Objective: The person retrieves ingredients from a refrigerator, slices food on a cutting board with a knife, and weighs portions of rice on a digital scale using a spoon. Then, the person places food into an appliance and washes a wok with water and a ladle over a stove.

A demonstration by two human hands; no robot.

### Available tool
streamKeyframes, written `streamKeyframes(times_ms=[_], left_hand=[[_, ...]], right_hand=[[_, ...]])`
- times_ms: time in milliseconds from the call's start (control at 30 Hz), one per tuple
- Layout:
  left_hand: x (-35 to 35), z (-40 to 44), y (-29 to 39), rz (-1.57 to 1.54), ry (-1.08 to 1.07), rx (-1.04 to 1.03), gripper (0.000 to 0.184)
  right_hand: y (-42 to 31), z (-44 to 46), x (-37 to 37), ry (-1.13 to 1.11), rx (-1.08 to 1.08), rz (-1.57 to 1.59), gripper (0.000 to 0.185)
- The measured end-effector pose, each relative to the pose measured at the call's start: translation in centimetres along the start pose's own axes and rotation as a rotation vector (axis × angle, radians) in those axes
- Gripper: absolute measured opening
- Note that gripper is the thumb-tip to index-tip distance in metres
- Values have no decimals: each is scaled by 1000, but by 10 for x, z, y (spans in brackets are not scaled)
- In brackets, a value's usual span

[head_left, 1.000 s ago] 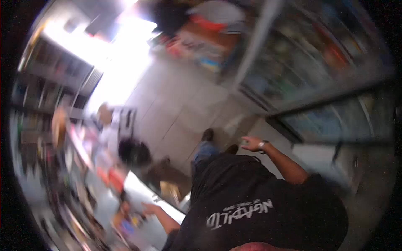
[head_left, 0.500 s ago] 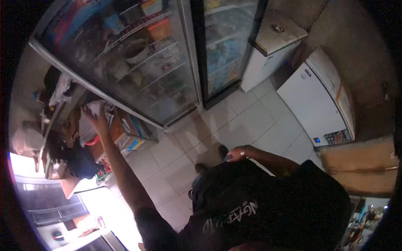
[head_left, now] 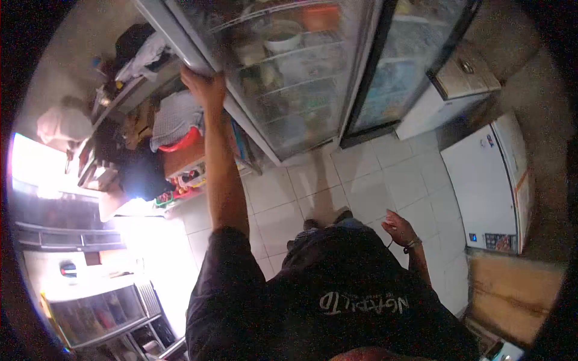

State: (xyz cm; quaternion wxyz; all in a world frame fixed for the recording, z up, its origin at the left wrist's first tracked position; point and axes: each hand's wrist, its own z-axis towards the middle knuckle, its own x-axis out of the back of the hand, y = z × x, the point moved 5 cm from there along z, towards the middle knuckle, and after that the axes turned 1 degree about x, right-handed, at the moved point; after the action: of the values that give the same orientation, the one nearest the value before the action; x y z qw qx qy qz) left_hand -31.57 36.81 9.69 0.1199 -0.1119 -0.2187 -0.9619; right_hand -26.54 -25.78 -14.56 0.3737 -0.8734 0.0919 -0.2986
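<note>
My left hand (head_left: 206, 90) is stretched forward, fingers closed round the silver edge of the glass refrigerator door (head_left: 241, 120). Behind the glass, a white tub (head_left: 282, 37) and an orange container (head_left: 320, 18) sit on wire racks. Low on the right, my right hand (head_left: 398, 228) hangs in the air beside my body, fingers loosely bent and apart, with nothing visible in it. Below my left hand, a grey checked cloth (head_left: 176, 117) lies over a red basin (head_left: 182, 141) on the shelf unit by the door.
A second glass-door refrigerator (head_left: 394, 75) adjoins the first. Further right stand a white chest freezer (head_left: 439, 99) and another white freezer (head_left: 484, 180), near a wooden panel (head_left: 515, 295). Pale floor tiles (head_left: 385, 174) lie ahead. Bright light falls from the left, by a cluttered shelf (head_left: 135, 81).
My left hand has gone from beside the cloth to the refrigerator door's edge and closed there. My right hand has moved away from my hip. The view has turned left.
</note>
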Motion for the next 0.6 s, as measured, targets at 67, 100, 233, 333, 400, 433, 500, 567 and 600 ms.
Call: streamKeyframes(times_ms=[67, 100, 233, 333, 400, 433, 500, 567, 600], left_hand=[[42, -35, 50, -146, -27, 108, 87], [62, -55, 68, -269, -42, 173, 85], [93, -178, 55, -955, -237, 521, 64], [51, -275, 21, -559, -524, 742, 42], [16, -318, 1, -456, -695, 790, 39], [1, -332, -3, -432, -702, 814, 38], [-35, -356, -12, -427, -743, 826, 37], [-73, -365, -24, -427, -737, 683, 36], [-88, -354, -26, -450, -764, 673, 36]], right_hand=[[-37, 10, 15, 81, 75, -95, 69], [-78, 12, 25, 143, 192, -71, 72], [-205, 15, 41, 183, 617, 32, 88], [-274, -3, 42, 170, 986, 85, 99], [-283, -18, 47, 278, 1056, -33, 104], [-279, -22, 53, 415, 1104, 43, 105], [-261, -23, 64, 694, 1160, 373, 103], [-215, -27, 89, 711, 1120, 460, 98], [-182, -35, 110, 701, 1099, 552, 94]])
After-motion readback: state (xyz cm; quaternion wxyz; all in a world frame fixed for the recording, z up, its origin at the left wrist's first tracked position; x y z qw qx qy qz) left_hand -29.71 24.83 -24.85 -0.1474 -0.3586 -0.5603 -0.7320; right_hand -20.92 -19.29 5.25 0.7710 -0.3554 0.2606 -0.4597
